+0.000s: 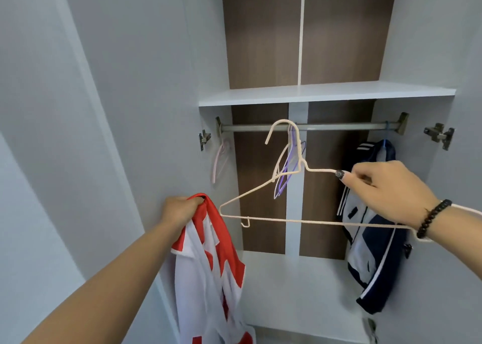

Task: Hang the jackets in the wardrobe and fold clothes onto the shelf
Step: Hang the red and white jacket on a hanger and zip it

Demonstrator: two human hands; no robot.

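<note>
From the head camera I have my left hand low at the wardrobe's left side wall, fingers curled tight round the collar of a red and white jacket, which hangs straight down from that grip. My right hand is up and to the right, thumb and fingers pinching the right shoulder of a white hanger. The hanger's long bar runs nearly level from left to right, its left tip just beside the jacket collar, its hook standing up in front of the rail but not over it as far as I can judge. So the jacket lies left of and below the hanger, and the left hand is the nearer one to feed the collar onto that left tip; I reckon that is the coming move. As for what the wardrobe holds: purple hangers dangle from the middle of the rail, a pale pink hanger at its left end, and a navy and white jacket hangs at the right end. The shelf above the rail shows no clothes.
</note>
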